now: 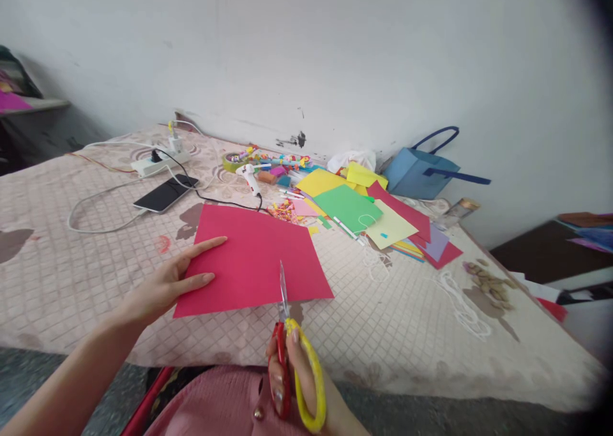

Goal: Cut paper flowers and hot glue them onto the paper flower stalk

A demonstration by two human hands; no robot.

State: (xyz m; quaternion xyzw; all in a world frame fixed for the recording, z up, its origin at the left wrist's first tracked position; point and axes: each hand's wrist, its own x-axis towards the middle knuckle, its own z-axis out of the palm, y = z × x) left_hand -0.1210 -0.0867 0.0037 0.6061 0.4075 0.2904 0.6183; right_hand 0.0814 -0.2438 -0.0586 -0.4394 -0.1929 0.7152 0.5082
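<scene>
A large red sheet of paper (249, 257) lies near the front edge of a bed covered with a beige patterned cloth (71, 276). My left hand (167, 283) rests on the sheet's left edge, fingers stretched out flat and pinning the paper. My right hand (306, 385) is closed around a pair of scissors (287, 346) with one red and one yellow handle loop. The blades point away from me, and their tips lie over the sheet's near edge.
Coloured paper sheets (354, 206) are piled at the back right, beside a blue bag (416, 171). A glue gun (249, 177), paper scraps, a phone (165, 193), a power strip (153, 163) with cables and white string (460, 302) lie around.
</scene>
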